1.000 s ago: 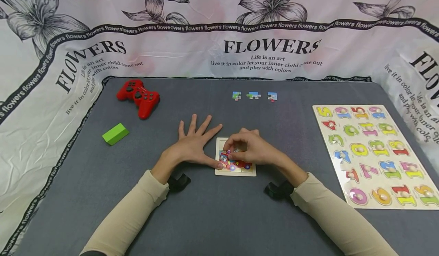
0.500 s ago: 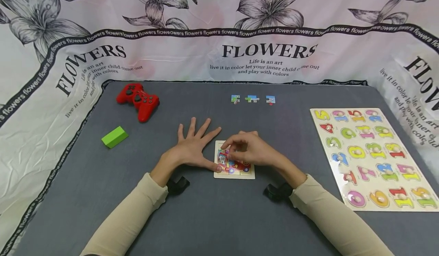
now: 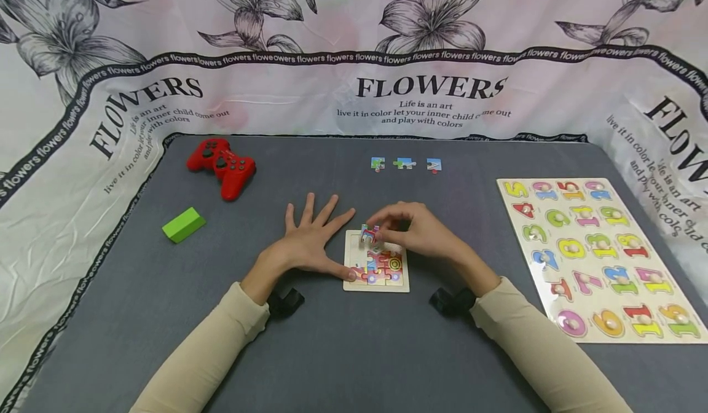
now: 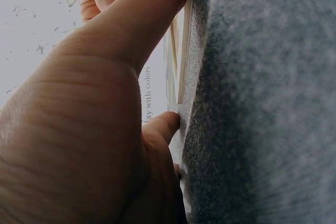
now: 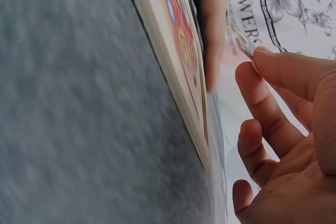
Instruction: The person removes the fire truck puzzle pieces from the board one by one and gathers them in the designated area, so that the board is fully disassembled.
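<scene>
Puzzle board [image 3: 356, 255], pale-rimmed, bears red-and-blue pieces [image 3: 381, 268]; left hand [image 3: 306, 244], spread, touches its left edge; right hand [image 3: 413, 228] pinches a multicoloured piece [image 3: 367, 234] above its far side.

The cloth [image 3: 287, 102] at the top reads "FLOWERS," "Life is an art" and "and play with colors" — its black band [image 3: 310, 59] repeats "flowers" — and the board [image 3: 586, 260] at right carries numerals [image 3: 570, 247], 5 included.
</scene>
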`<state>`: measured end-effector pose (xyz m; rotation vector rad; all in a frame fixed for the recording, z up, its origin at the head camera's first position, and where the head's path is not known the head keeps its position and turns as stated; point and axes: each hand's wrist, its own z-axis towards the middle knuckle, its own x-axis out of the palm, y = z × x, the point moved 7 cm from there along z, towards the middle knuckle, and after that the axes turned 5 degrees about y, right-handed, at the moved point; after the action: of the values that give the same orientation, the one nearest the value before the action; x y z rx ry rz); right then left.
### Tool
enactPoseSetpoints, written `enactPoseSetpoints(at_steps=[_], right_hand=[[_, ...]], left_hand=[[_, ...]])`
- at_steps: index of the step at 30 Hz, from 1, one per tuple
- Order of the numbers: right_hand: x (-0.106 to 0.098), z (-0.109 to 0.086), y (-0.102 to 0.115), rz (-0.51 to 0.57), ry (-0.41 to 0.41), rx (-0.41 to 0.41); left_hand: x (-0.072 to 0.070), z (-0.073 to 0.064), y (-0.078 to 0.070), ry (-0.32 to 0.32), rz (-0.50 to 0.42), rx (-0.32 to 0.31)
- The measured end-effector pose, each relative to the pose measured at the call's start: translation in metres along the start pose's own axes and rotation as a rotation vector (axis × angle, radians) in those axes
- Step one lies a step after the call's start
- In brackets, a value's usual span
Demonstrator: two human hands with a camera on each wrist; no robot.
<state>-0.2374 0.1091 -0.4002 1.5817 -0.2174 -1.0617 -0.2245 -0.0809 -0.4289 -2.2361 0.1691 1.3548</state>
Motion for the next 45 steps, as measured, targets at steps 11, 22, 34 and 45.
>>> enactPoseSetpoints(at_steps=[11,22,34,45], right_hand=[[-0.025,0.006,-0.010,-0.016,-0.098,0.079],[-0.050,0.023,-0.038,-0.072,-0.111,0.125],[-0.060,0.044,-0.052,-0.133,-0.101,0.178],[-0.062,0.056,-0.058,-0.145,-0.103,0.200]], left_hand=[[0.000,-0.001,0.001,0.000,-0.017,-0.007],[0.000,-0.001,0.002,-0.001,-0.019,0.002],[-0.001,0.000,0.001,-0.006,-0.018,0.005],[0.001,0.000,0.004,-0.009,-0.019,0.008]])
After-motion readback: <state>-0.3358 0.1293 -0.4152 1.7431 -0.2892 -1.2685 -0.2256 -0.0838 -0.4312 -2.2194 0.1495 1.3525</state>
